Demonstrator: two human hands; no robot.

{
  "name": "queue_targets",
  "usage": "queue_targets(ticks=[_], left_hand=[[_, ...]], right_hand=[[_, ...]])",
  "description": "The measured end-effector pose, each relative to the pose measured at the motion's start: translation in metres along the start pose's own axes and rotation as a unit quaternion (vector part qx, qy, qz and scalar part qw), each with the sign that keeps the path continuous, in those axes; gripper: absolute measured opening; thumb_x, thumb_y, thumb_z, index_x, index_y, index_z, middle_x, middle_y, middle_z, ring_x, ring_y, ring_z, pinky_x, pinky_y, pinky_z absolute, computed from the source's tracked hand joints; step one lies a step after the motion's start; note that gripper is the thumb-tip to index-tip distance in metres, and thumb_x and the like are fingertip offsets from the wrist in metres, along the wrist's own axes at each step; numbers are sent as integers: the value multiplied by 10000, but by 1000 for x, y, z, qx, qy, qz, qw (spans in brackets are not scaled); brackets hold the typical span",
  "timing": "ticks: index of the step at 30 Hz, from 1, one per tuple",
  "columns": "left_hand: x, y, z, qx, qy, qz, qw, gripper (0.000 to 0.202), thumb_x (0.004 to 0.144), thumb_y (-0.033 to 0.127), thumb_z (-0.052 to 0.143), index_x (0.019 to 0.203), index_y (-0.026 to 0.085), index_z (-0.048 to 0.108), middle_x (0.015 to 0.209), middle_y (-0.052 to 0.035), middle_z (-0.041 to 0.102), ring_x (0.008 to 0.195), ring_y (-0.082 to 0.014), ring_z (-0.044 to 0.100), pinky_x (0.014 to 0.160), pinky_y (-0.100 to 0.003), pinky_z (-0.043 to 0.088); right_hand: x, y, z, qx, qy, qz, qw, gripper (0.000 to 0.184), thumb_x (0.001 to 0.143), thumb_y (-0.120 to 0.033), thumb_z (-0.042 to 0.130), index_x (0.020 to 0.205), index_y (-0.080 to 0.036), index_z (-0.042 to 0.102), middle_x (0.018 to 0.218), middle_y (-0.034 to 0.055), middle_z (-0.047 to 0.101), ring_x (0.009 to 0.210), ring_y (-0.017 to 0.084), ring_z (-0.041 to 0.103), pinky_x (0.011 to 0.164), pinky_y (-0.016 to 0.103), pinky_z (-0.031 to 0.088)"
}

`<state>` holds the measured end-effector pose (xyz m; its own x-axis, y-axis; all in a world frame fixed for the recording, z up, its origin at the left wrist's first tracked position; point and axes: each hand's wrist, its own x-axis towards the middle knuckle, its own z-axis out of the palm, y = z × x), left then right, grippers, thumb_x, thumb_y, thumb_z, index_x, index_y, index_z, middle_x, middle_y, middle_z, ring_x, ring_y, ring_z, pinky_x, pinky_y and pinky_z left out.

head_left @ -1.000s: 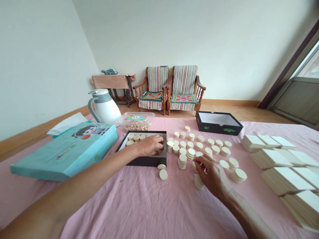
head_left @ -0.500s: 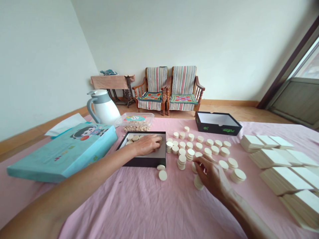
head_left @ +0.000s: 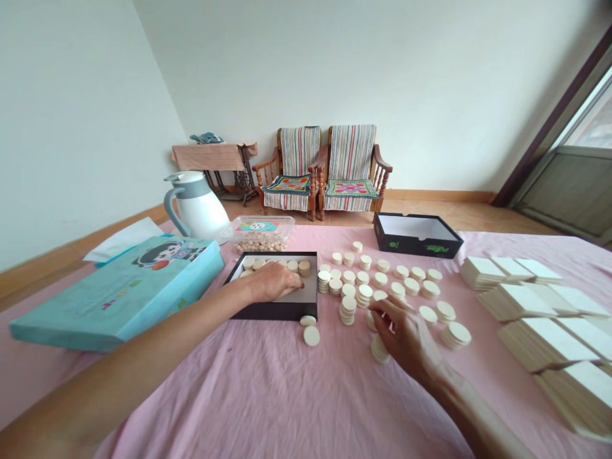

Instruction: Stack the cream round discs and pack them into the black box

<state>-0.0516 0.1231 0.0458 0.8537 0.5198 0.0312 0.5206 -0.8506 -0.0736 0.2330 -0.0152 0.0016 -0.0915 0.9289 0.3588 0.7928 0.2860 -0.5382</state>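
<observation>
Pale round wooden discs fill the middle of the table, some single and some in stacks [head_left: 348, 307]. My left hand [head_left: 276, 282] is over a shallow black box [head_left: 272, 311] with a light inside. Its fingers are slightly apart, and no disc shows in them. Stacked discs [head_left: 304, 268] line the box's far side, just beyond the fingertips. My right hand [head_left: 406, 328] bends its fingers and thumb around wooden discs [head_left: 371, 321] on the cloth; its grip is partly hidden. Another disc stack [head_left: 380, 350] touches the thumb side. Two loose discs [head_left: 311, 336] lie before the box.
A second black box [head_left: 418, 236] stands at the far right. Stacks of pale wooden rectangles [head_left: 545, 338] occupy the right side. At left are a blue panda box [head_left: 119, 293], a white jug [head_left: 198, 207] and a clear tub [head_left: 262, 237] of small wooden pieces. Pink cloth [head_left: 268, 395] covers the table.
My left hand has drawn back to the left inside the box, uncovering stacked discs at its far right corner. My right hand has stayed in place.
</observation>
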Motion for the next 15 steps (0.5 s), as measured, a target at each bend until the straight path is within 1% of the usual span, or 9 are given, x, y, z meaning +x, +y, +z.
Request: queue_targets(ticks=[2,4,8,12,15], left_hand=[[-1,1,2,12,-31,-20,999,236,871,231,495,988,314,682,713,-22,657,688,-171,622,599,-247,395],[0,1,4,24,-51,-37,998,267,859,229,499,1022,329,685,676,-32,658,647,-191,625,582,-265,390],[2,3,2,31,-61,-52,996,298,844,220,508,1046,355,681,678,-34,665,633,-206,628,583,-277,392],[0,3,-3,34,-64,-64,995,313,834,203,515,1044,367,681,664,-28,657,626,-198,625,586,-270,390],[-1,3,-5,37,-70,-67,995,351,838,183,502,1076,377,673,671,-28,662,610,-191,619,579,-266,388]], right_hand=[[0,-1,0,-2,1,-2,1000,199,883,-198,433,816,-182,620,749,21,568,618,137,509,567,261,361],[0,-1,0,-1,2,-2,1000,193,880,-196,438,806,-182,616,754,22,570,625,138,514,566,259,361],[0,0,0,2,1,-2,1000,195,881,-191,434,820,-184,619,760,24,577,618,134,520,560,255,369],[0,1,1,-1,3,-6,1000,202,879,-190,433,812,-186,623,749,23,579,600,128,516,547,252,369],[0,1,1,-7,3,-4,1000,199,879,-197,437,811,-187,624,742,19,576,602,130,516,554,256,372]])
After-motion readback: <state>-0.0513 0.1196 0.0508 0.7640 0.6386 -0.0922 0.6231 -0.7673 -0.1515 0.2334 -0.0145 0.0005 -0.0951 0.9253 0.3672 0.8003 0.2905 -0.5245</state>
